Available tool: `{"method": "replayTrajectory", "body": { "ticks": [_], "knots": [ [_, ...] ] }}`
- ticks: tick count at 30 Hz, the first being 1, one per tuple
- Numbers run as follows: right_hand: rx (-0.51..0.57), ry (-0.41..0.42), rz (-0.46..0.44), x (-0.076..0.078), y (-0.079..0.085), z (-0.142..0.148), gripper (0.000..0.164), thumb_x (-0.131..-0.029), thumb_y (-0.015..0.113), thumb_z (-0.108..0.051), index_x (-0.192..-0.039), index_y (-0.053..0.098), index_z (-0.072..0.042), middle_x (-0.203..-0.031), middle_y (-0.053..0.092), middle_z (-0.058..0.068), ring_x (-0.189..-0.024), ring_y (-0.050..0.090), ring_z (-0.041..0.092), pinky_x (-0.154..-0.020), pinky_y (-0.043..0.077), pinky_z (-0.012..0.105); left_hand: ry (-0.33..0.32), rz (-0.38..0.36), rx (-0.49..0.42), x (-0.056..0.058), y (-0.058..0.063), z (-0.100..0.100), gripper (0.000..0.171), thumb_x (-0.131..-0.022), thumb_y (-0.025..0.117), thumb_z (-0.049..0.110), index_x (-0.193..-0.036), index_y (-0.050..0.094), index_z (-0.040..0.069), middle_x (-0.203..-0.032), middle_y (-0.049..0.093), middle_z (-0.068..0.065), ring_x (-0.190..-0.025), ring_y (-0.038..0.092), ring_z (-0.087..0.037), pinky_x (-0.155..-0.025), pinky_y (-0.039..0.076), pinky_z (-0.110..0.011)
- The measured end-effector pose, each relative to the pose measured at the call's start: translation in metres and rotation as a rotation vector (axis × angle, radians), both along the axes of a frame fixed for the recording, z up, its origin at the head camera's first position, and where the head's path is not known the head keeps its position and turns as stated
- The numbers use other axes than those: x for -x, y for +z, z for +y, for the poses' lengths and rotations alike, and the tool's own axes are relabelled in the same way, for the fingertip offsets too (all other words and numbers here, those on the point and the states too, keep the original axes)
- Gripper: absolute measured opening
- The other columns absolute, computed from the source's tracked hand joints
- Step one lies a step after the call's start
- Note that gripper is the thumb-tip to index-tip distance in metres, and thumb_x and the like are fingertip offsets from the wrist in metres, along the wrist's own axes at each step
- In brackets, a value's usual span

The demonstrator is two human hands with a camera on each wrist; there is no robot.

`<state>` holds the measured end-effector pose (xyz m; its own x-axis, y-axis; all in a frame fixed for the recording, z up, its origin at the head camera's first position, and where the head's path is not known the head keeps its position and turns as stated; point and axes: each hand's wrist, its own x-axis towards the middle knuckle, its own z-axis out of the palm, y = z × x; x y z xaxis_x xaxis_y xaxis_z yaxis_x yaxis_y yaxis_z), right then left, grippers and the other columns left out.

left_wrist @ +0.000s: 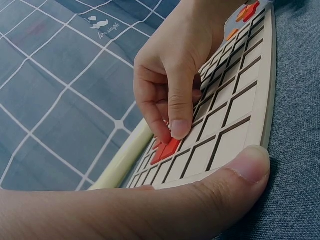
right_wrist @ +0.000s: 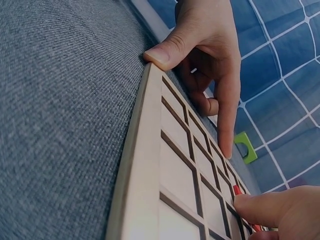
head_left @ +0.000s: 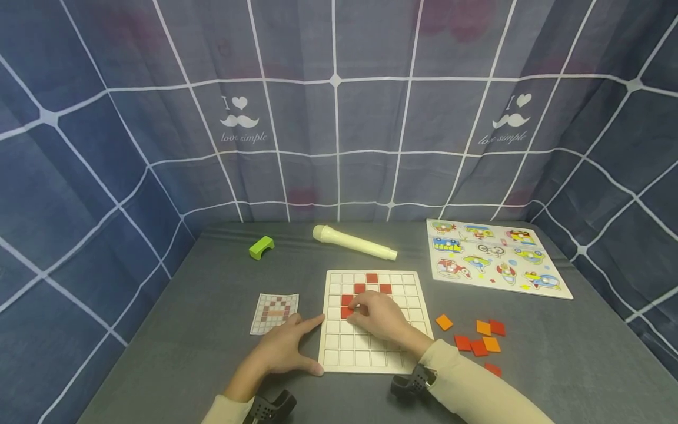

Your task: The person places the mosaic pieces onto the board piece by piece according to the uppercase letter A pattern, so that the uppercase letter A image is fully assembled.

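Observation:
A white grid board [head_left: 332, 357] lies on the dark cloth, with several red square tiles in its upper cells. My right hand [head_left: 384, 315] reaches over the board and pinches a red tile [head_left: 346, 313] between thumb and forefinger, at a cell on the left side. In the left wrist view, both fingertips meet on that red tile [left_wrist: 171, 148]. My left hand [head_left: 283, 347] steadies the board's left edge, thumb at the near corner and forefinger farther up, fingers extended. Beside it lies a small pattern card [head_left: 272, 312], partly covered by this hand.
Loose orange tiles [head_left: 444, 322] and red tiles [head_left: 462, 343] are scattered right of the board. Behind it lies a cream microphone-shaped stick [head_left: 355, 242]. A green arch block [head_left: 261, 247] is at the back left, a picture puzzle board [head_left: 492, 259] at the back right.

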<state>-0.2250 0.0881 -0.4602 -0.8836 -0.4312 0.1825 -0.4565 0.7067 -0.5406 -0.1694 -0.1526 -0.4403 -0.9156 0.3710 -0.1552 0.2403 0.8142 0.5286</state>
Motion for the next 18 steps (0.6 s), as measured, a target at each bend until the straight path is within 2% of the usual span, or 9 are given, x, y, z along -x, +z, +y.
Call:
{"method": "replayTrajectory", "body": {
  "ticks": [11, 15, 18],
  "knots": [
    [0.029, 0.007, 0.018, -0.002, 0.0, 0.011, 0.017, -0.084, 0.076, -0.026, -0.098, 0.075, -0.018, -0.083, 0.065, -0.01, -0.071, 0.049, 0.002, -0.064, 0.041, 0.021, 0.0, -0.008, -0.009, -0.002, 0.0, 0.001, 0.102, -0.056, 0.09, 0.052, -0.145, 0.05, 0.022, -0.098, 0.049, -0.005, -0.076, 0.045, -0.018, -0.064, 0.035, -0.031],
    [0.065, 0.004, 0.008, -0.006, 0.006, 0.03, 0.016, -0.085, 0.075, -0.024, -0.098, 0.074, -0.016, -0.077, 0.061, -0.011, -0.067, 0.047, 0.001, -0.063, 0.041, 0.021, -0.005, -0.001, -0.005, -0.001, -0.001, 0.0, 0.102, -0.056, 0.09, 0.052, -0.145, 0.05, 0.022, -0.098, 0.049, -0.004, -0.075, 0.044, -0.018, -0.063, 0.035, -0.031],
    [0.101, -0.014, 0.02, -0.01, 0.01, 0.058, 0.017, -0.084, 0.076, -0.022, -0.098, 0.074, -0.012, -0.072, 0.057, -0.011, -0.064, 0.045, 0.0, -0.061, 0.04, 0.021, -0.012, 0.007, -0.005, -0.001, -0.002, 0.0, 0.102, -0.056, 0.09, 0.052, -0.145, 0.05, 0.022, -0.097, 0.049, -0.004, -0.074, 0.044, -0.017, -0.063, 0.035, -0.03]
  ]
}}
